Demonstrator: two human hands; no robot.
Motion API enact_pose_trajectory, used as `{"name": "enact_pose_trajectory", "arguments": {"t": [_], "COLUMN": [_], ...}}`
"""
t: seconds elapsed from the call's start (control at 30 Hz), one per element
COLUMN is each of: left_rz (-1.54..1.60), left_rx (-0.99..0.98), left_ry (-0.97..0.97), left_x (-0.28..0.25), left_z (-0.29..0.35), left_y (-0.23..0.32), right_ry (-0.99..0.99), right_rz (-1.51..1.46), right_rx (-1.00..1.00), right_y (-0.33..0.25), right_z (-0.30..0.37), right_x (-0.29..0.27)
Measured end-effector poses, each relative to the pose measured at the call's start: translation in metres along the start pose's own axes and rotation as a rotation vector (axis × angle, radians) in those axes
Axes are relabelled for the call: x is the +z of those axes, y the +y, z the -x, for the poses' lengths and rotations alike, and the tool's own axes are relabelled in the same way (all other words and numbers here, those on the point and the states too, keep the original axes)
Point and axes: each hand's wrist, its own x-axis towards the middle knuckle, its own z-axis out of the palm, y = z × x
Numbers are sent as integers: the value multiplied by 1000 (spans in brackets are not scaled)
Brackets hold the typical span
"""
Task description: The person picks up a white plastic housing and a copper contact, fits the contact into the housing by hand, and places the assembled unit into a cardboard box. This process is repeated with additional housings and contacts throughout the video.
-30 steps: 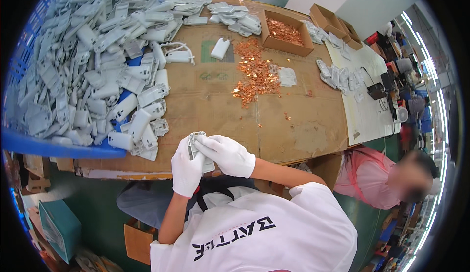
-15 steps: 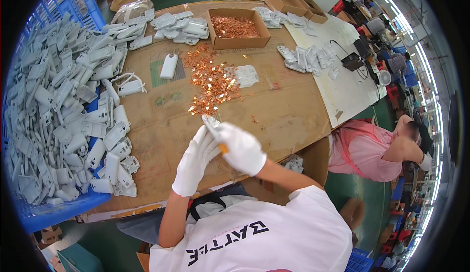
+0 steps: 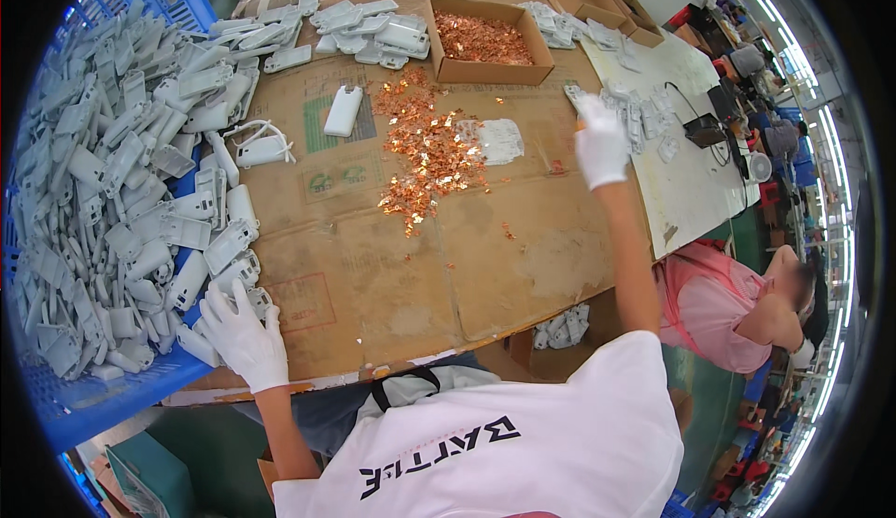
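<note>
At the near right edge of the large pile of pale grey plastic casings (image 3: 140,159), my gloved left hand (image 3: 245,336) rests with its fingers spread over a few of them. No firm hold shows. My gloved right hand (image 3: 602,149) reaches out over the right side of the table, beside a group of casings (image 3: 644,117). It is somewhat blurred, with its fingers closed around a tool of which only an orange bit (image 3: 581,126) shows. Whether it also touches a casing I cannot tell. Loose copper-coloured metal pieces (image 3: 420,159) lie scattered between my hands.
A cardboard box (image 3: 499,70) of copper pieces stands at the back, near stacked casings (image 3: 373,28). One casing (image 3: 343,112) lies alone on the cardboard-covered table (image 3: 373,285). A blue crate (image 3: 103,415) holds the pile. A person in pink (image 3: 719,303) sits at the right.
My hands have parted from the table's middle, where they were together at a casing. The left has moved to the pile; the right has swung out to the far right.
</note>
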Motion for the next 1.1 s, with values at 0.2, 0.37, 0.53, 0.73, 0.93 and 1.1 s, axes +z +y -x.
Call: {"name": "enact_pose_trajectory", "arguments": {"t": [0.2,0.37,0.53,0.73,0.93,1.1], "left_rz": [220,118,466,705,809,957], "left_rx": [57,22,163,325,141,-151], "left_ry": [-60,-57,99,166,595,600], "left_x": [-6,6,28,32,-17,-52], "left_z": [-21,-5,-5,-5,-13,-11], "left_y": [-14,-35,-51,-66,-49,-38], "right_ry": [-174,-102,-290,-536,-650,-348], "right_rz": [-532,-541,-356,-331,-382,-409], "right_rx": [-79,-21,43,18,128,83], "right_y": [-125,-133,-126,-107,-106,-112], "right_z": [33,38,45,28,8,19], "right_x": [-5,4,12,18,4,-10]}}
